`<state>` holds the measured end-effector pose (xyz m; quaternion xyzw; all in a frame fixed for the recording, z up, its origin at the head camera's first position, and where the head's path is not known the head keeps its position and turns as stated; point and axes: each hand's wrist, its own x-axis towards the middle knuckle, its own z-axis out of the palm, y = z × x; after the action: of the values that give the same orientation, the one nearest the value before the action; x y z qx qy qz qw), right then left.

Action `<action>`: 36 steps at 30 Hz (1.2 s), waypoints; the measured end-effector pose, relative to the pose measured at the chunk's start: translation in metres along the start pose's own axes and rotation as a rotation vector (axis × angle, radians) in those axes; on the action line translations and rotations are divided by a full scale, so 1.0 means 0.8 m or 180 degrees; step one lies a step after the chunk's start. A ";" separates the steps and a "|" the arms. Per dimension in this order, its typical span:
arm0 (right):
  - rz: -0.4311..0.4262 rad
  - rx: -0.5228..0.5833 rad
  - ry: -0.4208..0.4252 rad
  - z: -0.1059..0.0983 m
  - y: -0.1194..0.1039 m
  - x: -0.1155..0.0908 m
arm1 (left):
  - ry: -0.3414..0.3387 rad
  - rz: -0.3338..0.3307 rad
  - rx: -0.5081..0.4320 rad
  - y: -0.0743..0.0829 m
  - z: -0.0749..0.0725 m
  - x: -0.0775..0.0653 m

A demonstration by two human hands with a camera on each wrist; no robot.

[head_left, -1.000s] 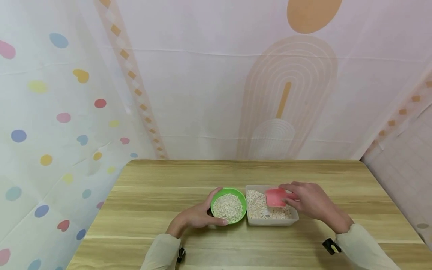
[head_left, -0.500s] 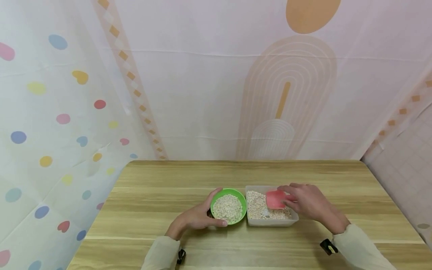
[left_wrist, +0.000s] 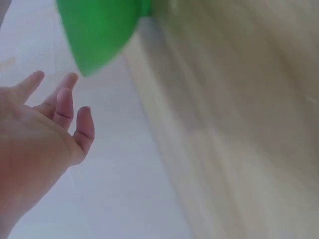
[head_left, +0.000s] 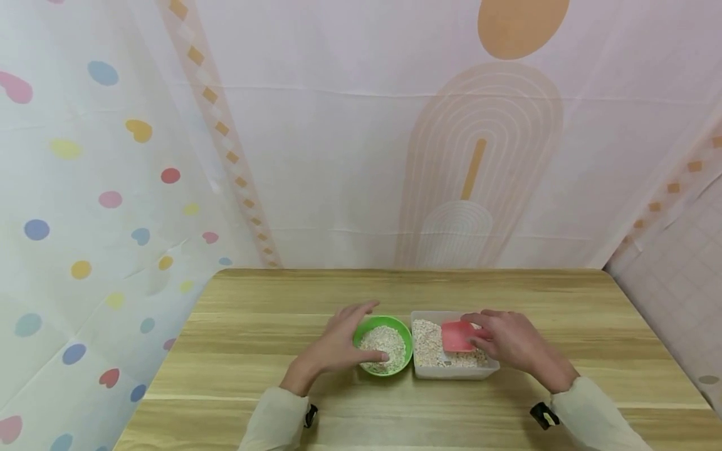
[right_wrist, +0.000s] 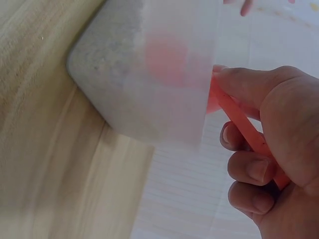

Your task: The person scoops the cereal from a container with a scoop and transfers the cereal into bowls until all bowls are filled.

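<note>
A green bowl (head_left: 407, 356) filled with rolled oats (head_left: 383, 343) stands on the table. Over its left side hovers my left hand (head_left: 338, 343), thumb and fingers spread; in the left wrist view the fingers are apart from the bowl's green wall (left_wrist: 102, 35). Right beside the bowl is a translucent plastic box (head_left: 457, 372) of oats. My right hand (head_left: 510, 338) grips the handle of a pink scoop (head_left: 455, 337), whose pan rests at the oats in the box. The right wrist view shows the fingers curled round the scoop's handle (right_wrist: 241, 124), with the pan showing faintly through the box wall (right_wrist: 174, 119).
The bowl and box stand side by side on a wood-grain table (head_left: 293, 294). A printed fabric backdrop (head_left: 338, 156) rises behind the table's far edge and continues down the left. A black wrist strap piece (head_left: 544, 414) hangs under the right sleeve.
My left hand has let go of the green bowl and lifted, its fingers now spread over the rim. The scoop in my right hand has shifted slightly left and nearer in the box.
</note>
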<state>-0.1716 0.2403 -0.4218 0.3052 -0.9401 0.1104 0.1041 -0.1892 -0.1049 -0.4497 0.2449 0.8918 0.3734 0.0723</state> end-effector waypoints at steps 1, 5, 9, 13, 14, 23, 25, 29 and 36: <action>0.0015 0.0018 -0.0006 0.000 0.000 0.000 | 0.0013 0.0061 0.0023 0.005 0.000 0.002; 0.0085 0.0116 -0.0058 0.003 -0.001 0.000 | -0.0004 0.0248 0.0100 0.021 0.002 0.011; 0.0229 0.0210 -0.0147 0.005 -0.003 0.001 | -0.0119 0.0310 0.0309 0.033 0.007 0.020; 0.0348 0.0302 -0.0199 0.007 -0.005 0.002 | -0.0283 0.0275 0.0502 0.042 0.015 0.030; 0.0371 0.0320 -0.0205 0.008 -0.005 0.003 | -0.0329 0.0244 0.0543 0.045 0.018 0.032; 0.0516 0.0521 -0.0092 0.017 -0.007 0.005 | -0.0599 0.0094 0.0913 0.056 0.032 0.047; 0.0522 0.0591 -0.0059 0.019 -0.007 0.006 | -0.0615 0.0071 0.0971 0.057 0.032 0.048; 0.0548 0.0725 -0.0032 0.022 -0.007 0.005 | -0.0627 0.0032 0.0999 0.057 0.033 0.048; 0.0552 0.0897 0.0028 0.020 -0.005 0.005 | -0.0624 -0.0004 0.0947 0.058 0.032 0.047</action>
<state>-0.1749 0.2306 -0.4356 0.2340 -0.9377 0.2510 0.0544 -0.1959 -0.0426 -0.4336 0.2876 0.9261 0.2116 0.1221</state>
